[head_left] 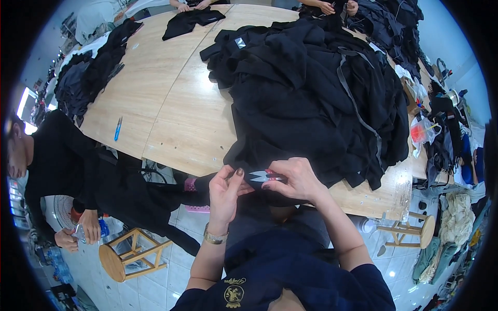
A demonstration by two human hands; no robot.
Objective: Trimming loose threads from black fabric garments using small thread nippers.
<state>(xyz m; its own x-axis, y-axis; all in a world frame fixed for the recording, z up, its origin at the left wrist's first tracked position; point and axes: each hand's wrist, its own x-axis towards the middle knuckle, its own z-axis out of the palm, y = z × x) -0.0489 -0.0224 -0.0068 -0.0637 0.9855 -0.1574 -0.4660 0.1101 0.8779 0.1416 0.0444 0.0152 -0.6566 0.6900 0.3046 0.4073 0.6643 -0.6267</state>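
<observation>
My right hand point(299, 179) is closed around a small pair of thread snips point(259, 176). Their pale blades point left, toward the fingertips of my left hand point(224, 196). That left hand pinches an edge of black cloth at the front of the table, just beside the blade tips. The cloth runs into a large heap of black garments point(311, 98), though where the pinched piece ends is hard to make out. A grey strip point(358, 109) lies across the heap, and a small white label point(239, 42) shows near its far left.
Blue-handled snips point(118, 128) lie on the wooden table point(176, 119). At left, a seated person in black holds a bottle point(83, 232) near a wooden stool point(119, 259). Other people's hands point(327, 7) work at the far edge. Another stool point(426, 231) stands right.
</observation>
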